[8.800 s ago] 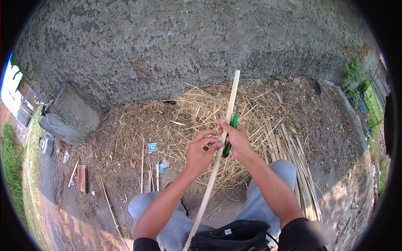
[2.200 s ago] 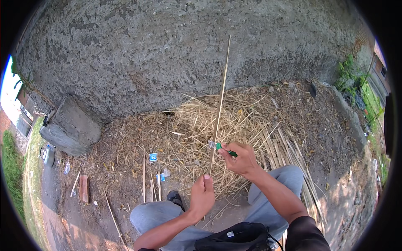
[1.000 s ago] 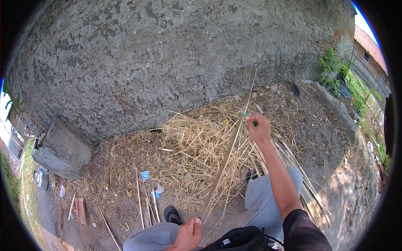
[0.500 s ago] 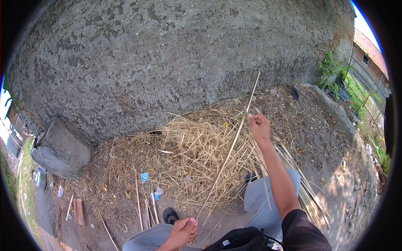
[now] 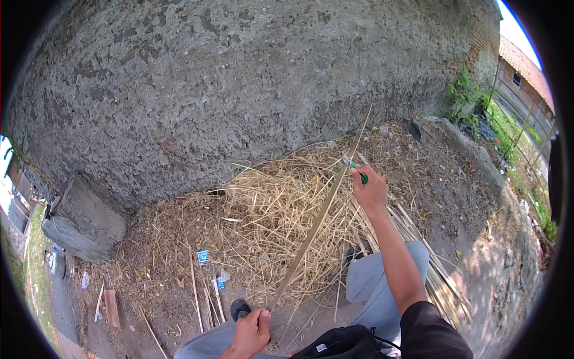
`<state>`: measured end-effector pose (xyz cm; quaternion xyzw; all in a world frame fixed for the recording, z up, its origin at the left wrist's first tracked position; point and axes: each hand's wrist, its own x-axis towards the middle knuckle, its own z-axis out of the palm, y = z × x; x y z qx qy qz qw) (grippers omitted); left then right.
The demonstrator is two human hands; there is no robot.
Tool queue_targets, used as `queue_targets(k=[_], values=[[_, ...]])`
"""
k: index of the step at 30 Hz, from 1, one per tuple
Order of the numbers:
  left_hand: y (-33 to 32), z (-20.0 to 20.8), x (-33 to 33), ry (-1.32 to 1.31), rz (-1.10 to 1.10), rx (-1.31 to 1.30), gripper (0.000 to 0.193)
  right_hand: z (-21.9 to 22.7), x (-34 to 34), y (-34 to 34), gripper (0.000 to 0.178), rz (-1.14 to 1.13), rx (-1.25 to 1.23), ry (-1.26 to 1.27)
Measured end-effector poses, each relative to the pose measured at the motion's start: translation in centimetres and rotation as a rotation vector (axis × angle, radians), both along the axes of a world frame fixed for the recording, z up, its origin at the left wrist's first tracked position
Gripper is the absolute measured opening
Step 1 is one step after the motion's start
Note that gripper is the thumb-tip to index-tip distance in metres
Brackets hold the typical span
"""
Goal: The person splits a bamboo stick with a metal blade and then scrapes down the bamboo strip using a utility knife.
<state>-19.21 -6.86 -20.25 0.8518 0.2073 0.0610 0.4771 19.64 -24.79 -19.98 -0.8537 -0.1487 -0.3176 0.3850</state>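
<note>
A long, thin bamboo strip (image 5: 321, 216) slants from lower left to upper right across the view, its far tip near the foot of the wall. Its near end is pinched in my left hand (image 5: 252, 332), low by my knee. My right hand (image 5: 372, 190), arm stretched forward, is closed on a small green-handled cutter knife (image 5: 363, 178). The short metal tip of the cutter is against or just beside the strip's upper part; contact is too small to tell. Below the strip spreads a heap of pale shavings (image 5: 281, 209).
A rough grey wall (image 5: 239, 90) rises ahead. Several split strips (image 5: 439, 269) lie beside my right leg, with a few more (image 5: 210, 305) at left. Blue wrappers (image 5: 203, 256), a reddish wood piece (image 5: 112, 308) and a concrete block (image 5: 89, 218) are on the left.
The strip has turned about its length, showing a broader, darker face. My right hand has rotated, so more of the green cutter shows. My left hand has shifted slightly left.
</note>
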Motion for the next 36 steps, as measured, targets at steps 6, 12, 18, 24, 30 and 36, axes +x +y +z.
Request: queue_targets(k=[6,12,18,24,30,36], values=[[3.6,-4.5,-0.5,0.349,-0.011,-1.074,0.025,-2.6,2.8,-0.3,0.021,0.148,0.274,0.183],[0.6,0.1,0.6,0.038,-0.022,0.322,0.025,-2.1,3.0,-0.3,0.023,0.294,0.568,0.44],[2.4,-0.5,0.4,-0.086,0.032,0.483,0.021,-0.2,0.2,0.1,0.02,-0.057,0.04,-0.091],[3.0,-0.9,0.5,-0.045,-0.016,-0.019,0.023,0.2,-0.3,-0.3,0.018,-0.086,-0.091,-0.224],[2.2,0.0,0.6,-0.012,0.011,0.244,0.022,-1.2,-0.1,-0.3,0.018,-0.053,-0.198,-0.188],[3.3,-2.3,0.1,-0.058,-0.037,0.118,0.03,-3.1,2.1,0.1,0.02,0.224,0.301,0.132]])
